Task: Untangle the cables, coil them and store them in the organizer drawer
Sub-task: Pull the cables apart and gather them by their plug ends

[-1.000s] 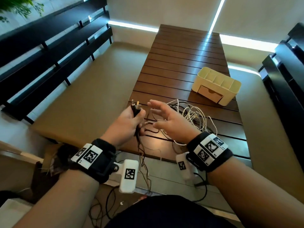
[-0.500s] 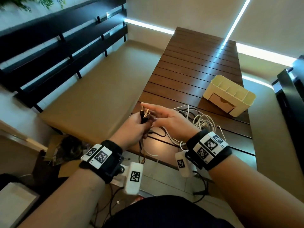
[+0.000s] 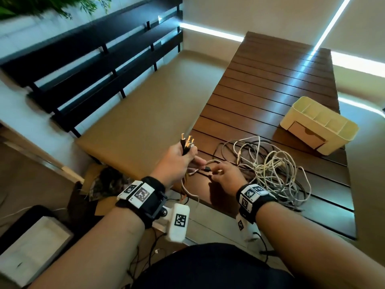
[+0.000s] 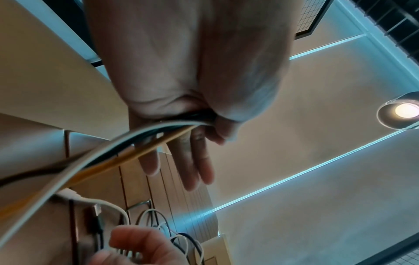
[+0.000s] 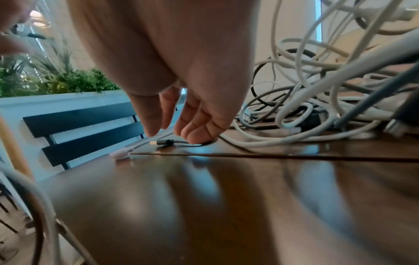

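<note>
Near the front edge of the slatted table, the left hand is gripping a bunch of cable ends, plugs pointing up, thumb and forefinger curled round them while the other fingers are lying straight. Just right of it, the right hand is reaching down, fingertips pressing a dark cable plug against the wood. Beyond that hand the tangled cables are lying in a heap, and the organizer is standing well behind them, drawer closed.
</note>
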The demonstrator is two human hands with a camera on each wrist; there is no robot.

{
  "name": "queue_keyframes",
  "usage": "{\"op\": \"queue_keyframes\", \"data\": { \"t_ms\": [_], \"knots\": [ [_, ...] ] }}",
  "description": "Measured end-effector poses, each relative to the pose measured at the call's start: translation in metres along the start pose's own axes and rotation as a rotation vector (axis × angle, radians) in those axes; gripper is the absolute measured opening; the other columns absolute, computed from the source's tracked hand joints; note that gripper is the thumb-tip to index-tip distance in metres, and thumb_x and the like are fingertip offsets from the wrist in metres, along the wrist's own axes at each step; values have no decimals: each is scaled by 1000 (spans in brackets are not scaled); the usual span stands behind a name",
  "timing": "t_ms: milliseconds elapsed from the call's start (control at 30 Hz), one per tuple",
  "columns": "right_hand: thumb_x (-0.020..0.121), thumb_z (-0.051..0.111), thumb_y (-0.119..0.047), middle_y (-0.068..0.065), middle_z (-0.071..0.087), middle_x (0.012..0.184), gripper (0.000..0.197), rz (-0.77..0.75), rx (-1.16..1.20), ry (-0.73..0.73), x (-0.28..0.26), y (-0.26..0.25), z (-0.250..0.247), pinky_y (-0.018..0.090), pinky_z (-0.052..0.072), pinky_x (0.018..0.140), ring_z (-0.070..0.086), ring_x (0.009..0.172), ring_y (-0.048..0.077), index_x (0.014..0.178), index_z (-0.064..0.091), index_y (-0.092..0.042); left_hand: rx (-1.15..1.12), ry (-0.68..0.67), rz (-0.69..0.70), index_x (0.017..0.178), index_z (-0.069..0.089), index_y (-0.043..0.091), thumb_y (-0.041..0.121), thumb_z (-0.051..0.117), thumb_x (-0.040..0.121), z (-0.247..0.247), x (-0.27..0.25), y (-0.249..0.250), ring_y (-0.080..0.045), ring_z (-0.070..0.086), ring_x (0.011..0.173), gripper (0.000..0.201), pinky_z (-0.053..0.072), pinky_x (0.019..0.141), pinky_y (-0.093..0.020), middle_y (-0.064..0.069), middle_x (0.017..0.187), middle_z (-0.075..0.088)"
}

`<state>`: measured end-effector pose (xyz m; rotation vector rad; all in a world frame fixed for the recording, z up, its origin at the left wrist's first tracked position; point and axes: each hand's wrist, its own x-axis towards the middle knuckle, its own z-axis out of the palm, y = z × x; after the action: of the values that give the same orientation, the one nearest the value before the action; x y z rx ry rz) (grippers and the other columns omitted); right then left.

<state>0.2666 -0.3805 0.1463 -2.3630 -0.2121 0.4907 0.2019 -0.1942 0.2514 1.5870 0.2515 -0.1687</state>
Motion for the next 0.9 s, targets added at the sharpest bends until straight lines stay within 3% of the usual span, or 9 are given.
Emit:
{"op": "queue_keyframes", "data": {
  "t_ms": [100,167,267,433,533,600,667,800,900],
  "knots": [
    [90,68,-20,-3,52,115,29,-59,-125,11,9,4,2,31,44,97,55,107,18,119,67,-19,52,-4,15,89,50,14,33,47,104,0,3,-8,-22,64,63,24,52,71,-41,0,60,62],
    [91,65,-20,-1,50,122,33,-85,-233,-12,14,6,4,34,44,98,53,112,21,124,63,-20,58,-14,8,86,49,16,36,48,103,0,4,-8,-14,52,53,26,47,62,-33,8,55,48],
    [94,59,-22,4,50,123,24,-124,-445,-41,19,8,6,36,44,92,53,114,27,117,61,-16,62,-30,5,85,46,17,39,48,102,1,6,-6,-11,42,51,27,40,56,-26,9,57,42],
    [93,52,-18,6,53,112,12,-176,-565,-40,22,13,1,40,48,87,51,108,29,101,61,-16,8,-67,32,86,43,17,35,50,102,1,13,-8,-11,34,50,26,33,54,-30,7,59,36],
    [96,52,-21,3,58,102,7,-28,-260,19,22,6,-12,35,47,82,57,95,24,95,58,-18,-29,-73,56,86,44,17,27,52,103,0,18,-8,-11,34,52,22,34,55,-29,5,63,36],
    [98,52,-18,1,64,89,5,47,101,120,20,-8,-24,26,46,68,60,76,13,94,55,-17,-53,-97,69,87,42,15,20,50,104,1,22,-8,-11,35,54,19,34,57,-27,4,66,36],
    [97,54,-10,0,60,74,9,38,492,170,12,-32,-42,21,42,57,53,59,9,92,54,-17,-51,-117,88,87,43,14,14,48,104,5,23,-6,-10,37,54,18,36,56,-24,2,68,37],
    [96,62,-19,-8,51,69,2,-103,816,24,-12,-75,-78,21,36,58,41,58,7,96,62,-17,29,-159,172,92,50,17,13,48,104,20,22,2,-1,47,54,14,40,58,-18,12,64,52],
    [90,70,-21,-5,63,80,14,-242,804,-70,-28,-93,-93,20,48,68,57,69,7,101,66,-14,108,-170,269,110,58,31,25,52,102,27,24,8,4,55,61,11,42,63,-22,23,67,61]
  ]
}}
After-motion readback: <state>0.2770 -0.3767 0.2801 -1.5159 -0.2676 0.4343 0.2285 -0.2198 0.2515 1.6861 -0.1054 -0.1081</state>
